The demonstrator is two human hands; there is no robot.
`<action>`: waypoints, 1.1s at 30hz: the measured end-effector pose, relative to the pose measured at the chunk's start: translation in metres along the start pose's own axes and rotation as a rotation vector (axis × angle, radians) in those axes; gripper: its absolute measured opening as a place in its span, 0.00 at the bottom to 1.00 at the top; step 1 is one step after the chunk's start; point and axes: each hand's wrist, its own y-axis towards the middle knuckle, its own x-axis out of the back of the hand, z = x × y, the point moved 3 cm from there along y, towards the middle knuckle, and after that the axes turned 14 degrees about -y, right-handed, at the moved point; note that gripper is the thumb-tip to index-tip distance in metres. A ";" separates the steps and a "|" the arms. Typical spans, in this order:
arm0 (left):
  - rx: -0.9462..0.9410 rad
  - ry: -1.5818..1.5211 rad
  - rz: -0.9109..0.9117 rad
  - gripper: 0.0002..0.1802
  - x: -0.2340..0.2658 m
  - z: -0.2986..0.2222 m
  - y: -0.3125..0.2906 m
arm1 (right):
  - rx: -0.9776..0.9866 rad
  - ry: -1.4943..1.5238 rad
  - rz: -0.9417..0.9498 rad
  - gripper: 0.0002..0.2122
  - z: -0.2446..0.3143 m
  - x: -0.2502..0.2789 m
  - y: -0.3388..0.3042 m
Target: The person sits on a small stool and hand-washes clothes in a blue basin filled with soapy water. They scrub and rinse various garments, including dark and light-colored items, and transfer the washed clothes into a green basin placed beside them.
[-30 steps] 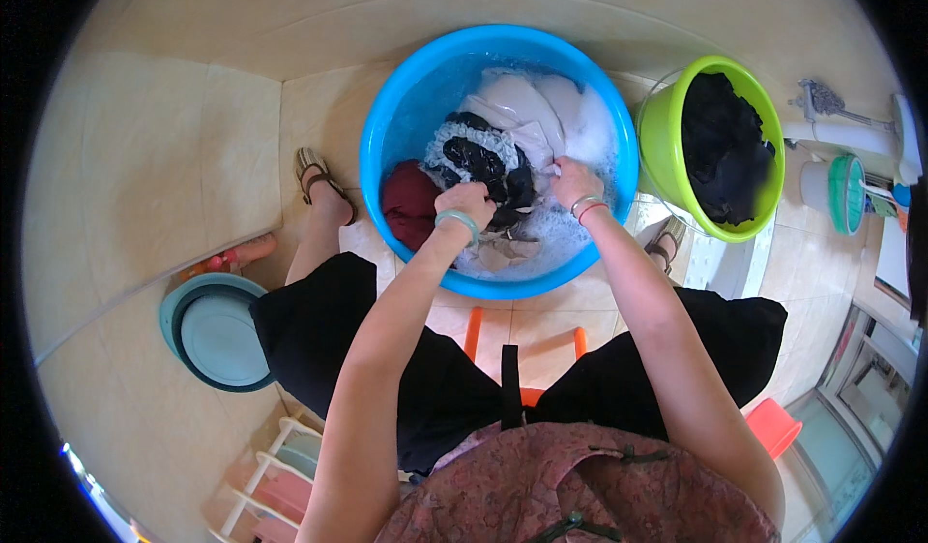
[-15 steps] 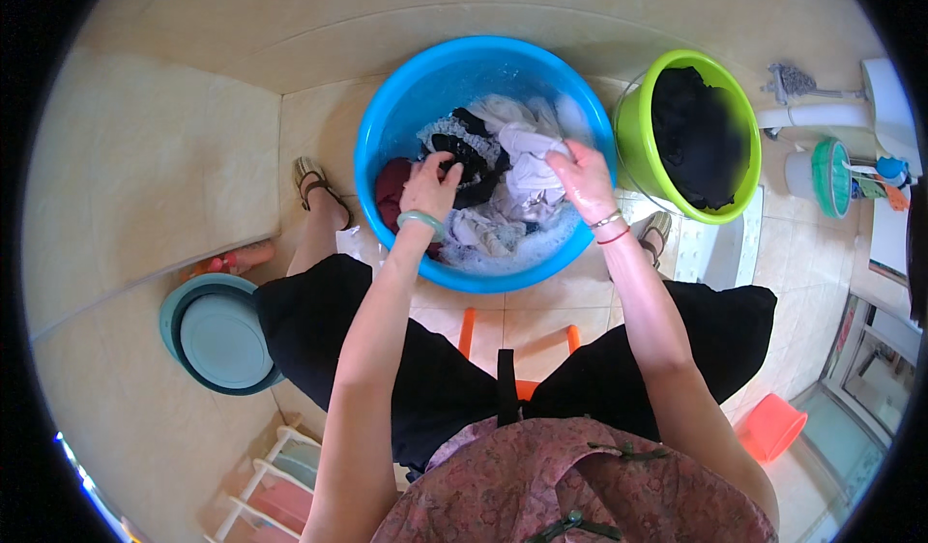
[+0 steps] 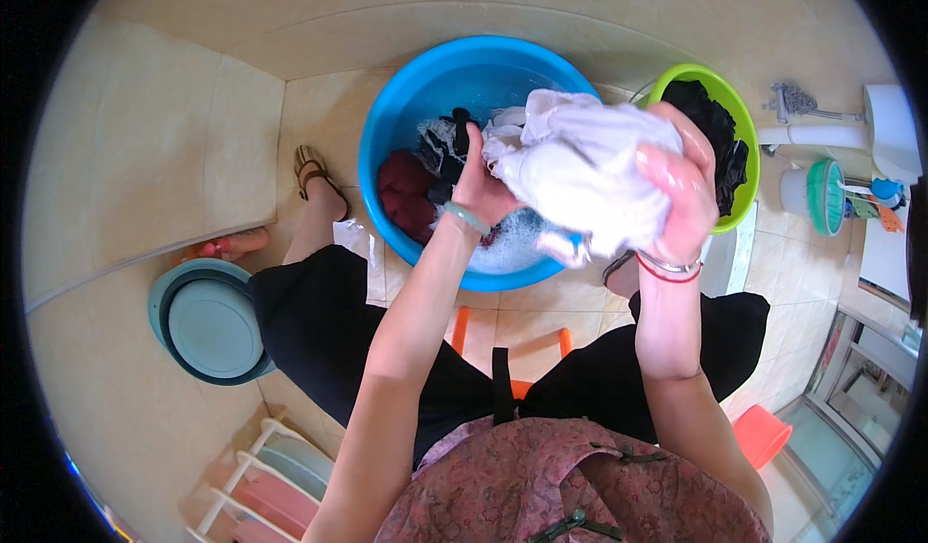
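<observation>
A bundled wet white garment (image 3: 590, 171) is raised over the right side of the blue basin (image 3: 391, 84). My right hand (image 3: 684, 195) grips its right end, fingers curled round the cloth. At the bundle's left end, my left hand (image 3: 483, 193) holds it with the thumb up, its other fingers partly hidden by the cloth. Below, in sudsy water, lie a dark red garment (image 3: 406, 195) and a black piece with pale trim (image 3: 445, 146). The raised bundle covers part of the basin and whatever lies under it.
A lime green bucket (image 3: 744, 180) with black cloth (image 3: 710, 122) stands right of the basin. Grey-green basins (image 3: 213, 330) stand by my left knee, and a white rack (image 3: 253, 475) behind them. An orange stool (image 3: 519, 388) is under me; a coral bucket (image 3: 762, 435) is at right.
Both hands have lifted the white garment out of the basin, up and to the right. My left hand has moved from the black piece to the white bundle.
</observation>
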 end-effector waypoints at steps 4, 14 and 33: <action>0.051 0.075 -0.027 0.29 -0.016 -0.006 0.019 | 0.233 -0.062 0.294 0.12 -0.003 -0.005 -0.006; -0.552 0.983 -0.364 0.21 0.045 -0.031 0.014 | -0.113 -0.612 -0.044 0.07 -0.128 0.072 -0.008; -0.040 2.436 -0.583 0.52 0.118 -0.007 0.012 | -0.482 -1.645 0.360 0.41 -0.346 0.065 0.005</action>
